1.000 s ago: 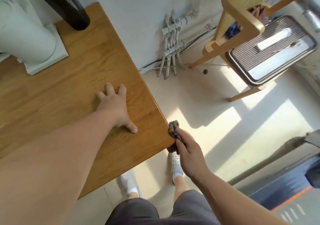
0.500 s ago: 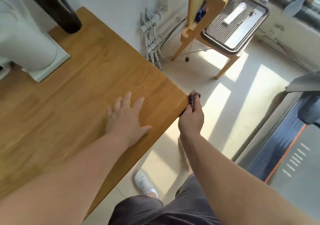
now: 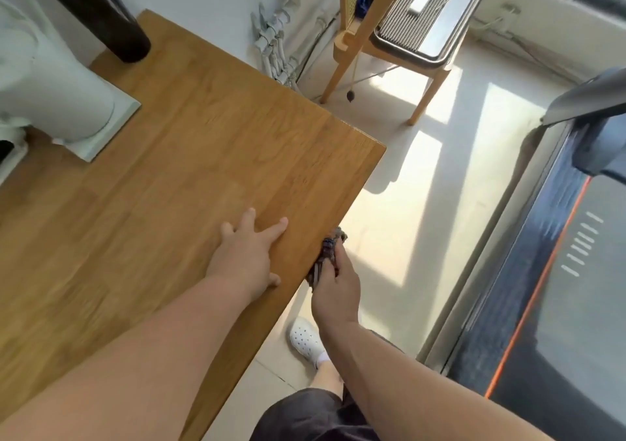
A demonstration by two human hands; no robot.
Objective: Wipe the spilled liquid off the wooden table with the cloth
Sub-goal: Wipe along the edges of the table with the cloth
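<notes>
Clamps the right grip (image 3: 333, 284) round a dark, bunched cloth (image 3: 327, 250), fingers curled, pressing it against the side edge of the wooden bench (image 3: 189, 156) near the corner. Rests the left grip (image 3: 247, 257) flat on the benchtop just beside, fingers straight and spread. Stands in a white perforated shoe (image 3: 305, 337) on the pale floor (image 3: 389, 223) below. Beyond the corner, a wooden chair (image 3: 352, 47) bearing a ribbed tray (image 3: 430, 10).

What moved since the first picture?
The right hand slid the cloth along the edge of the wooden table, from the corner back toward the person. It still grips the cloth; the left hand stays flat on top.
</notes>
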